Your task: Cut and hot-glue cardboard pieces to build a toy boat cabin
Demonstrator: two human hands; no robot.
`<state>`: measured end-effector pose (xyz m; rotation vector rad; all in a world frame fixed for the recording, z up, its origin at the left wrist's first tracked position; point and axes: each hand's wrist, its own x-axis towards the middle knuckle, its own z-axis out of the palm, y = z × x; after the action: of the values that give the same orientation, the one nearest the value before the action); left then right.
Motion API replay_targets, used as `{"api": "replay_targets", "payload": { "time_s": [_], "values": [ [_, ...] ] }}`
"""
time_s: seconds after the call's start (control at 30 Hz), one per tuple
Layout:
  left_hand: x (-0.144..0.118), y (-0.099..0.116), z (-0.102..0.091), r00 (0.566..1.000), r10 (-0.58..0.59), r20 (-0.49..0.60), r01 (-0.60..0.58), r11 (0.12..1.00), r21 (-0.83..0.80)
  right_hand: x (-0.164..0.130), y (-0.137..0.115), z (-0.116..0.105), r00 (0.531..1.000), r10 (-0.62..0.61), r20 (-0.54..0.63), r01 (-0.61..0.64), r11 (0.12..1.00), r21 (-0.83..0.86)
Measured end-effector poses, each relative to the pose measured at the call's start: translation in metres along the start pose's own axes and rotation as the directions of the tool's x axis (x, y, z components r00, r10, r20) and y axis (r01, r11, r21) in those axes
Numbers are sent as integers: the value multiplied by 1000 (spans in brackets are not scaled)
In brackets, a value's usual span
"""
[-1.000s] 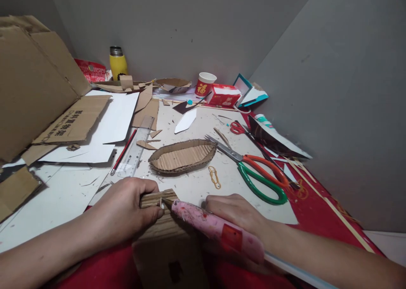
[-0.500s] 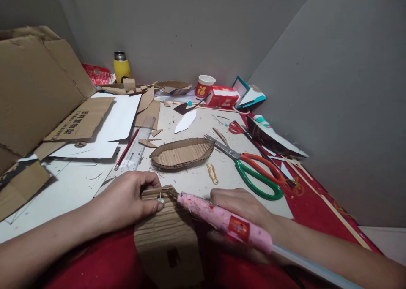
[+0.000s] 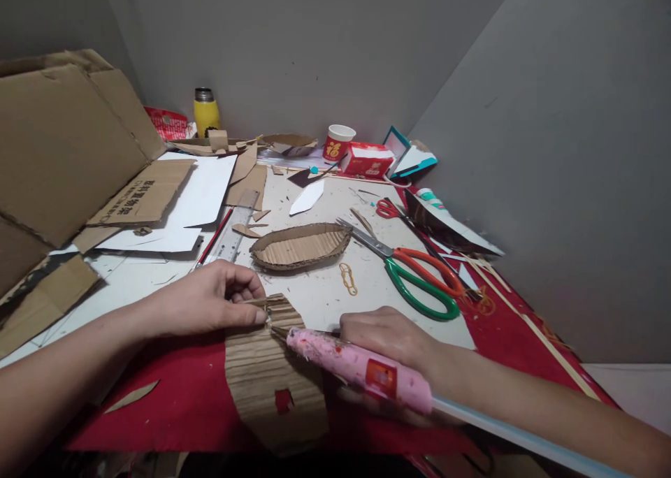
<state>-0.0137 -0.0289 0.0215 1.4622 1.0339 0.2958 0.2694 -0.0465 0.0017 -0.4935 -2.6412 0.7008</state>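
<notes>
While the corrugated cardboard piece (image 3: 272, 373) lies flat on the red table cover (image 3: 172, 394), a thin strip (image 3: 256, 301) is only being fixed at its top edge, so gluing looks barely begun. At ten o'clock the left hand (image 3: 210, 300) pinches that strip; at three o'clock the right hand (image 3: 391, 338) grips the pink glue gun (image 3: 356, 366), nozzle touching the edge. A finished-looking cardboard boat shape (image 3: 300, 246) sits at twelve o'clock.
</notes>
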Motion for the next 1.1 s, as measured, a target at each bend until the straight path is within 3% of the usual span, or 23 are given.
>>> {"api": "replay_targets", "payload": {
  "time_s": [0.23, 0.53, 1.1],
  "values": [
    [1, -2, 6, 999, -3, -52, 4, 1000, 16, -5, 6, 9, 997, 52, 50, -55, 997, 61],
    [2, -5, 5, 998, 20, -56, -16, 997, 75, 5, -1, 5, 986, 110, 127, -123, 987, 105],
    [1, -4, 4, 999, 18, -50, -13, 994, 110, 7, -5, 1, 962, 190, 195, -194, 981, 0]
  ]
}}
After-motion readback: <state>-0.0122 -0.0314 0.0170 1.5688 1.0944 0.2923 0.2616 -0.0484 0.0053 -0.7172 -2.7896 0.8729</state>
